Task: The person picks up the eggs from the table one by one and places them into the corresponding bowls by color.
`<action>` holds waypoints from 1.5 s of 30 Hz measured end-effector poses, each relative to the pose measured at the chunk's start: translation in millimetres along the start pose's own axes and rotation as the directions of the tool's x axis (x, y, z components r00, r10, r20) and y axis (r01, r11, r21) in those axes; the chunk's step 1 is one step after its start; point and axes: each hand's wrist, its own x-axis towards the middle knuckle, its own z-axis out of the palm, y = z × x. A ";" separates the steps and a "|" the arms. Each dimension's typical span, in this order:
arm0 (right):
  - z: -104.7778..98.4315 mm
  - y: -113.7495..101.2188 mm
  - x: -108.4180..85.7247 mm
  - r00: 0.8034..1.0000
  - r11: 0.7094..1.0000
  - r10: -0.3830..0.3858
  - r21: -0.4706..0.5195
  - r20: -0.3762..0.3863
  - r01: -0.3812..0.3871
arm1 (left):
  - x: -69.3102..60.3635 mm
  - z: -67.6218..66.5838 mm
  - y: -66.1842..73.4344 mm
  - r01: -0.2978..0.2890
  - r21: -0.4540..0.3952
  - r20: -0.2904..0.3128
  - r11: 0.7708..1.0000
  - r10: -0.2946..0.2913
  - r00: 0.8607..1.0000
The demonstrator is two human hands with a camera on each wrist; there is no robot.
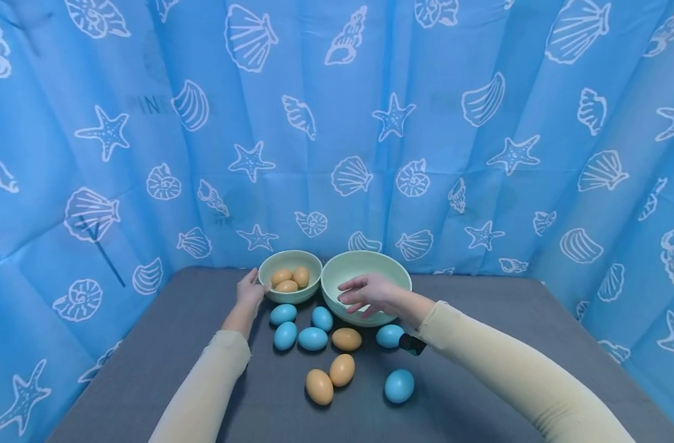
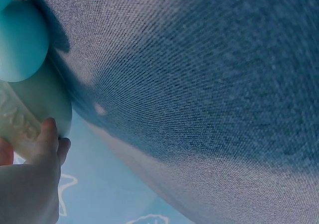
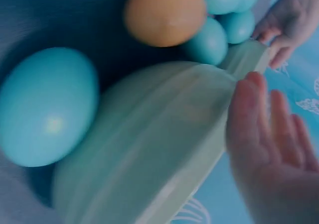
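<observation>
At the left side of the small pale green bowl (image 1: 290,297), my left hand (image 1: 250,289) holds the rim, with fingers against the outer wall. Three light brown eggs (image 1: 286,286) lie inside that bowl. My right hand (image 1: 372,294) hovers above the larger pale green bowl (image 1: 337,271), fingers loosely extended and holding nothing. In the right wrist view, this right hand (image 3: 274,154) is beside the large bowl's rim. What I see of the large bowl's inside is bare; the hand hides part of it.
Several blue eggs (image 1: 312,338) are on the grey tabletop (image 1: 453,394) before the bowls, with three brown eggs (image 1: 319,387) among them. One blue egg (image 1: 399,386) lies nearer the front. A blue shell-print curtain (image 1: 325,135) hangs behind the table.
</observation>
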 end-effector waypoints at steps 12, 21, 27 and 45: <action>-4.2 25.7 -12.2 0.971 0.979 -0.095 -0.156 0.220 0.131 | 0.1 0.4 1.0 -0.003 0.009 0.000 1.000 0.003 1.000; 2.8 34.7 -10.7 0.961 0.954 -0.096 -0.252 0.259 0.163 | 0.7 -0.3 -0.7 -0.002 0.012 0.006 1.000 0.002 1.000; 12.1 40.5 -11.0 0.971 0.930 -0.097 -0.328 0.217 0.166 | -0.7 -0.2 -0.4 0.000 0.016 0.009 1.000 0.000 1.000; 24.6 56.7 -2.7 0.941 0.764 -0.260 -0.550 0.215 0.337 | -0.3 -0.1 -0.6 0.005 0.016 0.009 1.000 -0.005 1.000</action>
